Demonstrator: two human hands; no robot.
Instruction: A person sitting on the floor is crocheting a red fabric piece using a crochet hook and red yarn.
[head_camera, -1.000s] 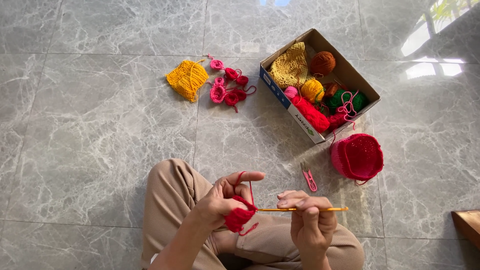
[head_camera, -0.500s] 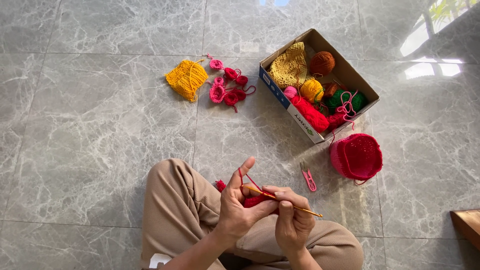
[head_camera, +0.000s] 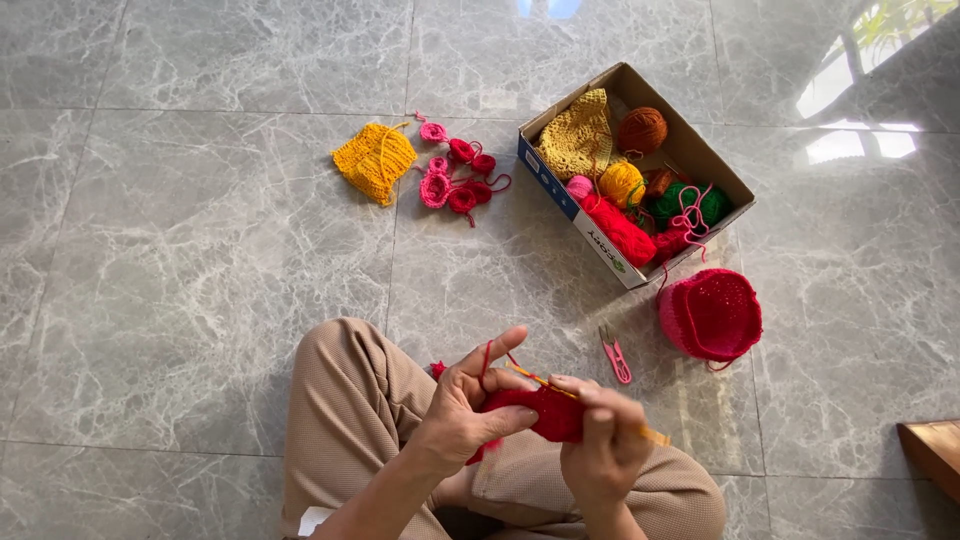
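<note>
My left hand (head_camera: 468, 402) holds a small red crochet piece (head_camera: 545, 412), with red yarn running over its raised forefinger. My right hand (head_camera: 602, 445) grips a thin yellow crochet hook (head_camera: 650, 434) whose tip goes into the red piece. Both hands work above my lap, over beige trousers (head_camera: 352, 410). I sit on a grey marble-tiled floor (head_camera: 180, 280).
Pink snips (head_camera: 614, 354) lie on the floor just beyond my hands. A red crocheted cap (head_camera: 712, 314) sits to the right. A cardboard box (head_camera: 570, 200) holds several yarn balls. A yellow crochet piece (head_camera: 374, 161) and small pink and red flowers (head_camera: 455, 172) lie farther off. A wooden corner (head_camera: 935, 450) shows at right.
My hands have drawn closer together. The hook, level a second ago, now slants down to the right into the red piece, and my left forefinger has lifted with the yarn.
</note>
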